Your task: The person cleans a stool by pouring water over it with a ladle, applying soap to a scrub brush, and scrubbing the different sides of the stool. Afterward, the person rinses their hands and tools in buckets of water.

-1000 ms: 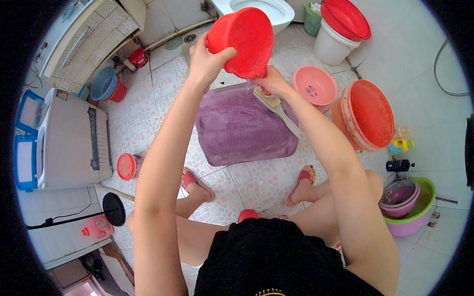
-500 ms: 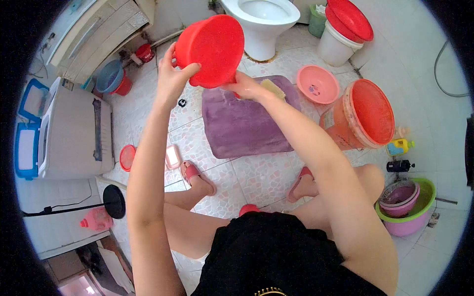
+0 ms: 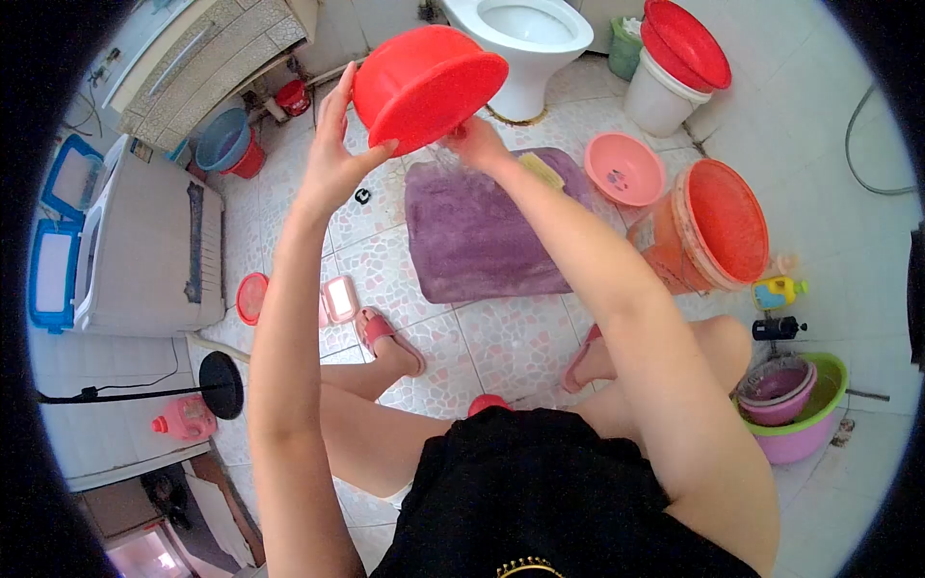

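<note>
A red plastic basin [image 3: 436, 91] is held up tilted at arm's length over the floor, its rounded side away from me. My left hand [image 3: 339, 144] grips its left side, the thumb at the rim and the fingers behind. At the lower right rim, my right hand [image 3: 475, 144] is closed, with a red bit like a handle showing in its fingers. Splashing water blurs below that hand. Beneath lies a purple cloth [image 3: 491, 241], spread on the tiles and looking wet. A pale yellow scrubbing brush or sponge [image 3: 542, 171] rests on its far edge.
A pink basin [image 3: 624, 169] and a large orange bucket [image 3: 665, 241] stand to the right. The toilet [image 3: 515, 67] is ahead, the white washing machine [image 3: 154, 250] on the left. Near my foot lie a pink-rimmed tray [image 3: 339, 300] and a red lid-like dish [image 3: 252, 298].
The red basin has turned and shifted slightly right, showing more of its outer side. My right hand has moved up and curled in, and water now splashes beneath it.
</note>
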Available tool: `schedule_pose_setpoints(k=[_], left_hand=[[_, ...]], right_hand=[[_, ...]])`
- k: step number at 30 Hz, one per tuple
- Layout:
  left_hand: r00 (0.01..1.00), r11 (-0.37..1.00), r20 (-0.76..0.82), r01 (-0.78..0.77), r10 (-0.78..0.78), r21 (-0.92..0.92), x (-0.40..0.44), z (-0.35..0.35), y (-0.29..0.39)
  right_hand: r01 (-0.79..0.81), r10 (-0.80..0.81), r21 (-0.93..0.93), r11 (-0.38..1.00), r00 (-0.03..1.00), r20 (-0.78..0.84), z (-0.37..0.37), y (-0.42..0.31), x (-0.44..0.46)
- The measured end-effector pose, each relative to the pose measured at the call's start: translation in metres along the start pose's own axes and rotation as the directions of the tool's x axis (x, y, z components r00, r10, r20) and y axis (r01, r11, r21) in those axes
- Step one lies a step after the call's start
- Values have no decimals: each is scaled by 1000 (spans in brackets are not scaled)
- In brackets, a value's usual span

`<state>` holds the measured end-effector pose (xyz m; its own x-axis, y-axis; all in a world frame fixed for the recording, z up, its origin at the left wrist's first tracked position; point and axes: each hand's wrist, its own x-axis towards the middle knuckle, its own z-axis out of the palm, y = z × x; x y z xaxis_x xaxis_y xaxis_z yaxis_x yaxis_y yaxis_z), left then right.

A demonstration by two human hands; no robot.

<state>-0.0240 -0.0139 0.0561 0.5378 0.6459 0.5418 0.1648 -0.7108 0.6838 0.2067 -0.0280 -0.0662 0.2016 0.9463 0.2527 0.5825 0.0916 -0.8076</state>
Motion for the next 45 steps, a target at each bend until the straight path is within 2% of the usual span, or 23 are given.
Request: schedule_pose_setpoints(k=[1,4,7,11,13,15,17,18,20,21,22,23,25,28,32,35,36,39,40,42,43,44,45], left_hand=[[999,999,0,-33,33,21,-2,3,0],[1000,988,-16,-4,7,158,-17,26,-25],[992,966,34,110,-121,235,-46,53,-59],[962,925,133,185,-240,332,-96,94,-83],[945,900,169,199,-282,388,-117,114,-81],[941,902,230,138,-248,408,-131,129,-78],[946,878,255,58,-200,474,-146,148,-79],[938,870,275,50,-209,490,-150,152,-71],[941,861,283,18,-186,508,-152,161,-54],[941,854,288,3,-179,521,-155,165,-50],[940,845,293,-10,-174,535,-156,169,-48],[939,834,299,-25,-169,551,-158,173,-48],[935,817,313,-48,-166,575,-161,179,-47],[926,790,333,-68,-177,609,-168,186,-46],[931,755,320,-83,-173,650,-169,194,-52],[937,767,312,-83,-158,637,-164,192,-51],[938,774,311,-82,-153,627,-161,191,-50],[949,792,281,-61,-142,607,-148,185,-53],[942,809,306,-72,-137,583,-144,184,-53],[928,837,352,-94,-122,539,-134,180,-56],[923,839,362,-91,-132,536,-132,179,-57],[916,841,375,-87,-143,534,-130,178,-58],[909,843,387,-83,-155,531,-130,177,-59]], right_hand=[[-28,27,-70,997,1000,-4,-8,2,-1],[-97,90,-225,969,995,-44,-42,-2,-9],[-161,154,-66,985,983,-97,-74,7,-13],[-250,287,205,946,942,-174,-127,10,-34],[-331,414,454,827,906,-93,-162,17,-46],[-377,484,545,749,873,-63,-202,16,-66],[-283,510,757,589,857,-77,-243,40,-85],[-281,564,770,573,817,-122,-262,38,-101],[-200,646,824,529,725,-239,-305,89,-121],[-189,646,852,489,735,-208,-322,101,-140],[-113,675,866,487,678,-291,-327,88,-159],[-106,746,909,403,614,-259,-332,82,-173],[-153,826,909,388,495,-269,-339,74,-198],[-266,871,906,329,456,-183,-353,120,-229],[-235,848,961,147,530,0,-362,158,-250],[-261,865,962,84,499,60,-351,142,-249],[-301,880,938,170,474,-7,-346,136,-245],[-300,829,928,221,560,-16,-329,119,-242],[-431,821,818,380,564,-84,-316,108,-236],[-624,767,475,621,609,-203,-271,81,-216],[-560,653,377,738,732,-192,-248,66,-212],[-524,580,265,809,786,-216,-217,66,-207],[-272,281,70,960,921,-268,-186,116,-205]])
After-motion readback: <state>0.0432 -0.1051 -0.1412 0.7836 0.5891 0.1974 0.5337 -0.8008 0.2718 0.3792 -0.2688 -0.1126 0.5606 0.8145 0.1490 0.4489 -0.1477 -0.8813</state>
